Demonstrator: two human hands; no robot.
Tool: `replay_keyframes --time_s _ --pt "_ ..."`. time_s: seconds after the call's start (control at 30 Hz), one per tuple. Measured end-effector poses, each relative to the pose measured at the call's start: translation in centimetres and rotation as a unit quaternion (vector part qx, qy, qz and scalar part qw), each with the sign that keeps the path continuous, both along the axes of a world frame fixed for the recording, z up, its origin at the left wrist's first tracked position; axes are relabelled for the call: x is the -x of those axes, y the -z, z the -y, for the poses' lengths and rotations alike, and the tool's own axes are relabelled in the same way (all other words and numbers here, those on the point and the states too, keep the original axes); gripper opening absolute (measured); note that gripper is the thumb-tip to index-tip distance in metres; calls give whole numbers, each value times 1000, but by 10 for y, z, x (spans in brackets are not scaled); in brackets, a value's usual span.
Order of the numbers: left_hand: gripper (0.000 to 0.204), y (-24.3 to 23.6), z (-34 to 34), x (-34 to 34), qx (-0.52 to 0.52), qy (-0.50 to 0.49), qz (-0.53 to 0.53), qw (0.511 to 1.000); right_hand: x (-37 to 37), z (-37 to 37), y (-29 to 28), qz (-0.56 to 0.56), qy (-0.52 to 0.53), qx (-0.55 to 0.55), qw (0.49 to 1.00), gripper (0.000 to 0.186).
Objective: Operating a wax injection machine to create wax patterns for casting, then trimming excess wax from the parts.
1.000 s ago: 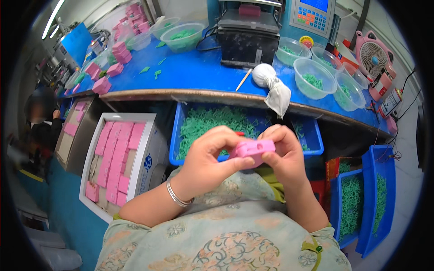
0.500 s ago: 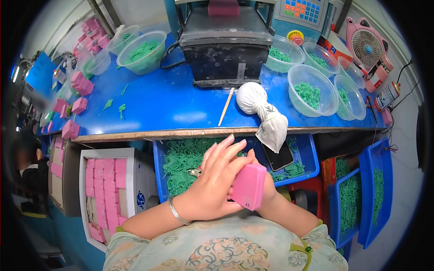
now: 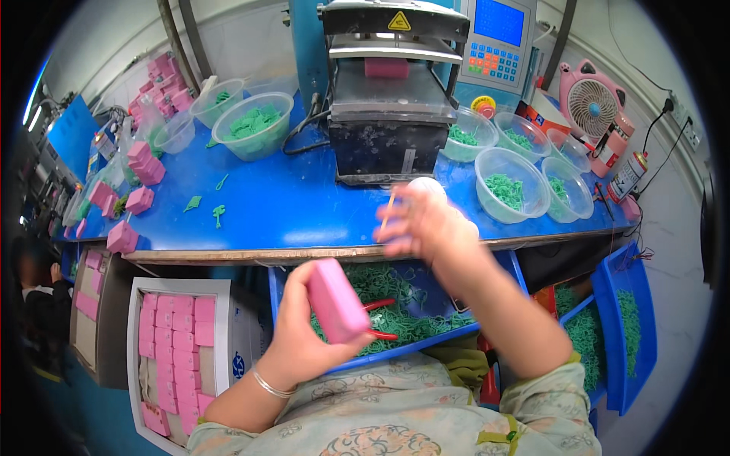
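My left hand (image 3: pixel 296 330) is wrapped round a smooth pink block (image 3: pixel 335 300), held tilted over the near edge of a blue tray. My right hand (image 3: pixel 426 228), blurred, reaches over the table's front edge with fingers spread. Around those fingers shows a thin wooden stick (image 3: pixel 391 207); whether they touch it I cannot tell. A white cloth bundle (image 3: pixel 427 185) is mostly hidden behind the right hand. Beneath the left hand, two red handles (image 3: pixel 380 304) of a tool stick out over green stringy scraps (image 3: pixel 388 283) in the blue tray (image 3: pixel 414 351).
A black press (image 3: pixel 391 137) stands at the table's back, a pink block inside it. Clear bowls (image 3: pixel 511 186) with green scraps flank it. A white box (image 3: pixel 217 287) of pink blocks sits at left, blue trays (image 3: pixel 639 342) at right. More pink blocks (image 3: pixel 140 201) lie on the table.
My hands have parted. The right one has let go of the pink block and moved up over the table; the left keeps the block, now further left. The view has shifted up.
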State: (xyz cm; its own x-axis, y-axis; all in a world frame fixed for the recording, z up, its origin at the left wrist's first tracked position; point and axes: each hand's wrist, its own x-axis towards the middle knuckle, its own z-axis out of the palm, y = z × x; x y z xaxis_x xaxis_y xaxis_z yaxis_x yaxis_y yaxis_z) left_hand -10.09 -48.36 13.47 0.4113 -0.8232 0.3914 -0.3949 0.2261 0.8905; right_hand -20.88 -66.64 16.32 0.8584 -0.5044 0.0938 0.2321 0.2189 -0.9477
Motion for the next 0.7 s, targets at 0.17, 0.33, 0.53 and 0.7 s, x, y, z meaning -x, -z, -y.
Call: replay_keyframes --time_s 0.17,0.33,0.53,0.7 --pt "70 -1 -19 -8 31 193 -496 846 -25 77 -62 -46 18 -152 987 59" --pt "65 -3 -36 -16 63 86 -423 900 -12 60 -44 -19 -27 -69 997 48" --pt "78 -8 -37 -20 110 -87 -236 962 42 6 -15 -9 -166 -143 976 58" --pt "90 -37 -33 -20 61 -206 271 938 41 -16 7 -41 -299 -273 914 56"
